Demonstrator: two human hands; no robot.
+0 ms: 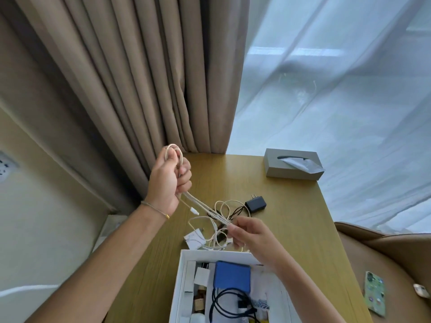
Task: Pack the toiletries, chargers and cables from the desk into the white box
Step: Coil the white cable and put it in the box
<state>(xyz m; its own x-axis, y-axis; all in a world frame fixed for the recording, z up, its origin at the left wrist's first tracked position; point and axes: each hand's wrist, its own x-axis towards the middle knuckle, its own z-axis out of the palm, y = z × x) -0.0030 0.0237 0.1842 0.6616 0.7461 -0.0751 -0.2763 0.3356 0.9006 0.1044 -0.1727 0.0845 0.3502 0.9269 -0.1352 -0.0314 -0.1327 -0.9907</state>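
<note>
Above the white box (pixel 184 271), left hand (pixel 169 180) grips the folded cream cable (pixel 200 206); right hand (pixel 247 234) pinches its strands, probably mid-coiling; next, lower it in.

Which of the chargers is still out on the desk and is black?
The black plug adapter with two metal prongs, lying beyond the cable tangle toward the tissue box. The other loose charger, by the white box, is white.
</note>
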